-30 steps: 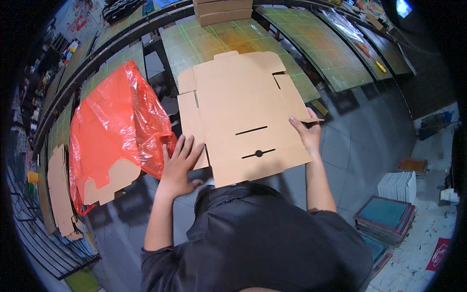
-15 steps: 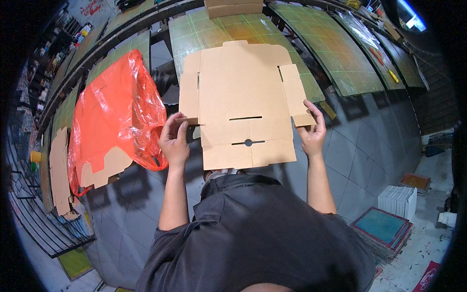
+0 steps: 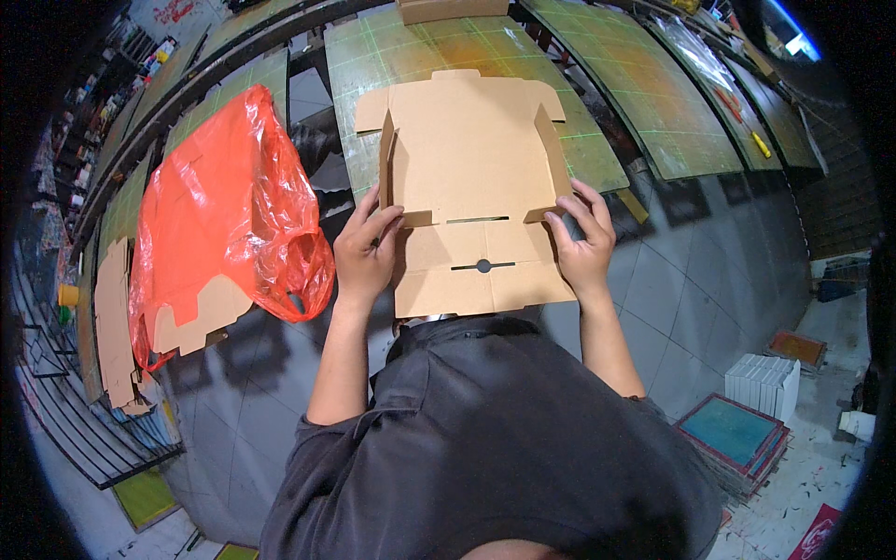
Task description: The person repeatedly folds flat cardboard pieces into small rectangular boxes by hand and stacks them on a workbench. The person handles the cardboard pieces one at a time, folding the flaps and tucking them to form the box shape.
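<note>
A brown die-cut cardboard box blank point(image 3: 467, 154) lies in front of me, its far part over a green-topped table point(image 3: 429, 47) and its near edge close to my body. Both side walls stand folded up, and their small end tabs turn inward. My left hand point(image 3: 368, 250) pinches the left wall's near corner at its tab. At the opposite corner, my right hand point(image 3: 585, 245) grips the right wall's tab between thumb and fingers. A long slot and a second slot with a round hole cross the near panels, which are still flat.
Left of me is a red plastic bag point(image 3: 205, 205) with flat cardboard pieces point(image 3: 201, 317) poking out. More cardboard point(image 3: 114, 327) leans beside it. A yellow-handled tool point(image 3: 760, 144) lies on a right-hand table. Stacked framed panels point(image 3: 733, 434) and white blocks point(image 3: 763, 385) sit at lower right.
Both hands have moved inward, and the blank's side walls have gone from nearly flat to upright. The end tabs now point inward across the blank.
</note>
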Action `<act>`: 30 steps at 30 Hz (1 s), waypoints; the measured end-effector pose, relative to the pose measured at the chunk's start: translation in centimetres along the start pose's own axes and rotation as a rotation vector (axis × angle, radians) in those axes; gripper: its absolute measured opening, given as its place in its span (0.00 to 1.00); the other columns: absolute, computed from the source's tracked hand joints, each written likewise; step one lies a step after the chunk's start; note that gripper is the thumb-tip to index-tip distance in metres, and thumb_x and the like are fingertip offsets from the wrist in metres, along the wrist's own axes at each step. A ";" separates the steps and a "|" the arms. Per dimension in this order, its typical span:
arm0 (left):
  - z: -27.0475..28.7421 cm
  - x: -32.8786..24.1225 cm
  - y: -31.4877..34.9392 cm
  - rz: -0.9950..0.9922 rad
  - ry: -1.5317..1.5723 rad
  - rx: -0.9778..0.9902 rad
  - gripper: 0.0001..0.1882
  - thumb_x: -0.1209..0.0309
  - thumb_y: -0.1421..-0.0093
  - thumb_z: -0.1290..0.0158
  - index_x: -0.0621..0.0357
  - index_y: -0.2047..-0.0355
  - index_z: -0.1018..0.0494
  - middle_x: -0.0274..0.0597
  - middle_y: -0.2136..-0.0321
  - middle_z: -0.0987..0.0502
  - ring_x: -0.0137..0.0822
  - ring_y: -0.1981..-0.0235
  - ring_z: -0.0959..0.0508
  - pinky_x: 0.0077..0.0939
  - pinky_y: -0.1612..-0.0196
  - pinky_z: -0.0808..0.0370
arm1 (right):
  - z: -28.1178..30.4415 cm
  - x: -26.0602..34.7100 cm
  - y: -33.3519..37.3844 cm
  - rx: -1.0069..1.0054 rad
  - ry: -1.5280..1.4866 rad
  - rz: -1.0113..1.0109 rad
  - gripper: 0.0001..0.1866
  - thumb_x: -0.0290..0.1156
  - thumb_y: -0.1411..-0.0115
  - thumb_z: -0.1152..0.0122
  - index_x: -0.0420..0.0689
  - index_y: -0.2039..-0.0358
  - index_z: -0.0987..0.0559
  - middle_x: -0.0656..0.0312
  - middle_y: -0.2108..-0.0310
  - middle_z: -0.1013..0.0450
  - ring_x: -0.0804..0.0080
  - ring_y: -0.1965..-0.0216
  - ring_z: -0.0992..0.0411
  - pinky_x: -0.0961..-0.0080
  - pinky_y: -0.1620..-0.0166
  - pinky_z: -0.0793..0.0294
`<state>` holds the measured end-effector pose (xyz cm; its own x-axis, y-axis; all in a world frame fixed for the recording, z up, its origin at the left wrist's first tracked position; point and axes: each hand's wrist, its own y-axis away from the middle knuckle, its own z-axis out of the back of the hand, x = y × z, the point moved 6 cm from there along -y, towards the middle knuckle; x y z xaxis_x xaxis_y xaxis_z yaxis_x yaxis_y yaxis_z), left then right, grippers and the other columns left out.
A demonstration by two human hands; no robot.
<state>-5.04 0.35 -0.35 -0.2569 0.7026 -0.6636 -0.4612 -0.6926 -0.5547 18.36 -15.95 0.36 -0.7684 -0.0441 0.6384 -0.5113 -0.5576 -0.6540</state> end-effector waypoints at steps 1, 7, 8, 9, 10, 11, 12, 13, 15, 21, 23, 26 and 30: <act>0.1 0.1 -0.1 -0.011 0.006 0.009 0.10 0.78 0.50 0.44 0.58 0.66 0.24 0.54 0.52 0.29 0.47 0.56 0.24 0.29 0.57 0.27 | 0.0 0.3 -0.2 -0.012 0.001 0.007 0.14 0.20 0.57 0.35 0.40 0.66 0.22 0.53 0.57 0.30 0.63 0.58 0.27 0.75 0.57 0.27; 0.0 0.3 -0.2 -0.050 -0.027 0.054 0.08 0.77 0.50 0.44 0.58 0.67 0.25 0.54 0.52 0.30 0.49 0.56 0.24 0.30 0.58 0.26 | -0.4 -0.4 -0.4 0.029 -0.037 -0.066 0.13 0.19 0.57 0.35 0.40 0.68 0.21 0.54 0.57 0.29 0.62 0.61 0.26 0.74 0.59 0.25; -0.1 0.4 -0.2 -0.058 -0.041 0.069 0.08 0.77 0.50 0.44 0.58 0.67 0.25 0.54 0.52 0.30 0.49 0.56 0.24 0.30 0.59 0.26 | -0.3 -0.4 -0.4 0.036 -0.048 -0.037 0.13 0.19 0.57 0.34 0.40 0.68 0.21 0.54 0.57 0.29 0.62 0.61 0.26 0.74 0.59 0.25; -0.1 0.4 -0.2 -0.048 -0.034 0.087 0.09 0.79 0.50 0.45 0.59 0.66 0.26 0.54 0.51 0.30 0.47 0.56 0.24 0.29 0.58 0.26 | -0.1 -0.5 -0.6 0.043 -0.059 -0.009 0.12 0.19 0.57 0.34 0.40 0.68 0.21 0.53 0.58 0.29 0.61 0.61 0.26 0.74 0.58 0.25; 0.0 0.4 -0.3 -0.039 -0.027 0.107 0.10 0.80 0.50 0.45 0.60 0.65 0.26 0.55 0.50 0.31 0.45 0.55 0.24 0.27 0.58 0.26 | 0.0 -0.5 -0.7 0.049 -0.070 0.017 0.12 0.20 0.57 0.34 0.40 0.69 0.21 0.53 0.58 0.29 0.61 0.61 0.26 0.74 0.58 0.25; 0.0 0.4 -0.3 -0.030 -0.021 0.127 0.10 0.81 0.49 0.46 0.61 0.65 0.26 0.56 0.50 0.31 0.43 0.54 0.24 0.26 0.57 0.27 | 0.1 -0.7 -0.7 0.054 -0.090 0.024 0.12 0.20 0.58 0.34 0.40 0.69 0.21 0.53 0.58 0.29 0.61 0.61 0.26 0.74 0.58 0.25; -0.1 0.4 -0.3 -0.033 -0.028 0.118 0.10 0.81 0.49 0.46 0.61 0.65 0.26 0.56 0.50 0.31 0.43 0.55 0.24 0.26 0.58 0.26 | 0.1 -0.9 -0.7 0.058 -0.110 0.030 0.12 0.20 0.58 0.34 0.40 0.69 0.21 0.53 0.58 0.29 0.60 0.61 0.26 0.74 0.58 0.25; -0.3 0.6 -0.2 -0.035 -0.036 0.109 0.10 0.81 0.49 0.45 0.61 0.65 0.26 0.56 0.50 0.32 0.44 0.55 0.24 0.26 0.58 0.26 | 0.1 -1.0 -0.7 0.064 -0.130 0.037 0.12 0.20 0.58 0.34 0.40 0.69 0.21 0.53 0.58 0.29 0.60 0.61 0.26 0.74 0.58 0.25; -0.3 0.5 -0.1 -0.071 -0.063 0.089 0.11 0.79 0.50 0.45 0.60 0.64 0.26 0.56 0.50 0.31 0.46 0.55 0.24 0.28 0.58 0.27 | 0.1 -0.6 -1.0 0.110 -0.118 0.041 0.12 0.20 0.57 0.35 0.40 0.68 0.21 0.52 0.57 0.30 0.59 0.60 0.26 0.73 0.56 0.26; 0.6 0.3 0.3 -0.123 -0.184 0.435 0.34 0.79 0.60 0.49 0.51 0.48 0.35 0.56 0.41 0.45 0.51 0.45 0.35 0.37 0.51 0.33 | 0.9 -1.4 -1.2 0.534 -0.075 0.145 0.30 0.22 0.63 0.34 0.46 0.53 0.27 0.49 0.45 0.42 0.53 0.47 0.36 0.65 0.48 0.33; 1.0 -0.7 -0.3 -0.163 -0.333 0.622 0.40 0.79 0.62 0.48 0.48 0.43 0.41 0.55 0.39 0.50 0.52 0.42 0.40 0.40 0.48 0.37 | 1.7 -0.9 -1.5 0.702 0.056 0.190 0.38 0.24 0.66 0.34 0.49 0.48 0.31 0.49 0.42 0.47 0.51 0.44 0.40 0.63 0.45 0.37; 1.4 -1.8 -0.7 -0.183 -0.532 0.814 0.51 0.75 0.65 0.41 0.46 0.38 0.50 0.54 0.37 0.57 0.53 0.39 0.47 0.43 0.44 0.42 | 1.9 -0.2 -2.0 0.876 0.273 0.253 0.45 0.26 0.67 0.33 0.56 0.43 0.36 0.49 0.40 0.51 0.48 0.42 0.45 0.60 0.42 0.41; 1.0 -1.3 -0.2 -0.137 -0.451 0.793 0.48 0.69 0.59 0.39 0.48 0.38 0.50 0.55 0.37 0.57 0.55 0.40 0.45 0.46 0.43 0.43 | 1.2 -0.3 -1.9 0.890 0.323 0.261 0.43 0.33 0.64 0.30 0.56 0.43 0.36 0.49 0.39 0.51 0.47 0.42 0.45 0.60 0.42 0.41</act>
<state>-5.49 -0.26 1.13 -0.3866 0.8827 -0.2671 -0.9163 -0.4004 0.0030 20.05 -15.90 1.93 -0.9522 -0.0997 0.2888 0.0645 -0.9895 -0.1291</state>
